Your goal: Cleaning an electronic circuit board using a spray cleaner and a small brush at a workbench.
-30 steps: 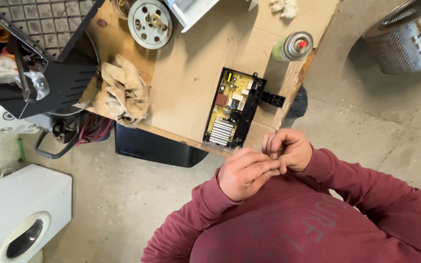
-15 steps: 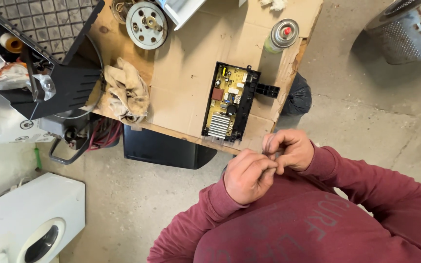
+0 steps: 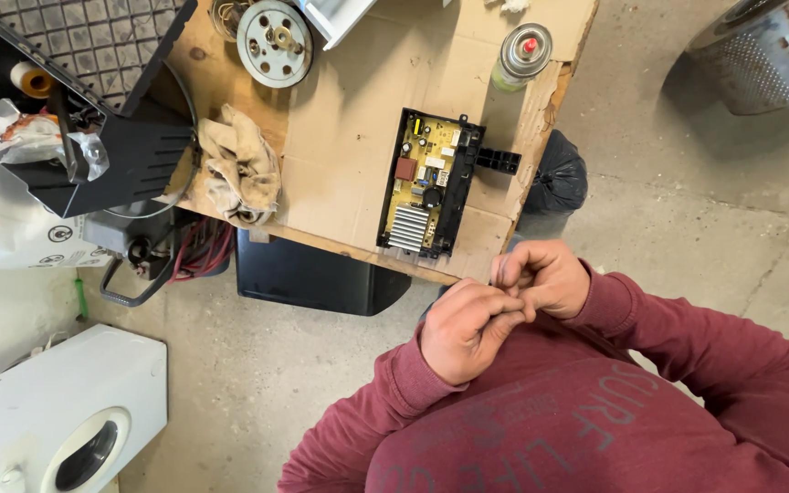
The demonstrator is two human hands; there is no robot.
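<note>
Looking down from the head camera, I see my left hand [image 3: 468, 330] and right hand [image 3: 545, 277] pressed together in front of my chest, fingers curled and interlocked — whether anything small is pinched between them I cannot tell. Both sleeves are dark red.

At about 11 o'clock from the hands, just beyond them, a circuit board [image 3: 428, 184] in a black frame lies flat on the bench [image 3: 349, 137], close to the near edge; it carries a ribbed silver heat sink at its near end and small components on a yellow-green base. The bench top is covered with brown cardboard. A spray can [image 3: 523, 55] with a red nozzle stands at 12 o'clock, near the far right corner. A crumpled beige rag [image 3: 241, 173] lies at 10 o'clock on the left edge of the bench, and a round metal pulley wheel [image 3: 274, 30] rests beyond it.

A black box [image 3: 317, 274] sits on the concrete floor under the bench edge. A white washing machine [image 3: 57, 415] lies at 8 o'clock — well apart from the hands — and a perforated steel drum [image 3: 764, 55] stands at 1 o'clock.
</note>
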